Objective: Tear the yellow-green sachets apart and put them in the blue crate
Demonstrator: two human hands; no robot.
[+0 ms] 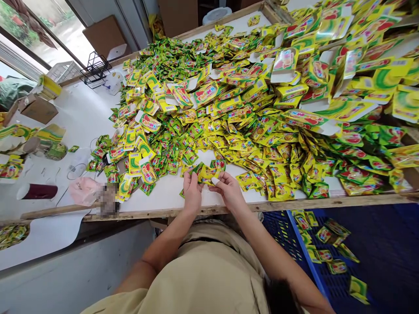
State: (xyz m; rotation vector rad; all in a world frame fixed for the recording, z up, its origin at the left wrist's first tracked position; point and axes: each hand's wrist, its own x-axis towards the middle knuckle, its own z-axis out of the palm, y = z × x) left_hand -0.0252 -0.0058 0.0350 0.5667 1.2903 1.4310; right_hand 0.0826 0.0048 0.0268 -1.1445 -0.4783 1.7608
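Note:
Both my hands are close together above the table's front edge. My left hand is closed, its thumb and fingers pinching a small green sachet. My right hand pinches the right end of a yellow sachet with thumb and fingertips. That yellow sachet lies between the two hands, its left end against the green one. Just behind my fingers is another green sachet with red print. Loose yellow sachets lie to the right of my right hand.
A large heap of sachets and folded yellow cartons covers the table. At left are a dark red cup, a pink plastic bag, a clear jar and a black wire rack. A blue crate with several cartons stands below right.

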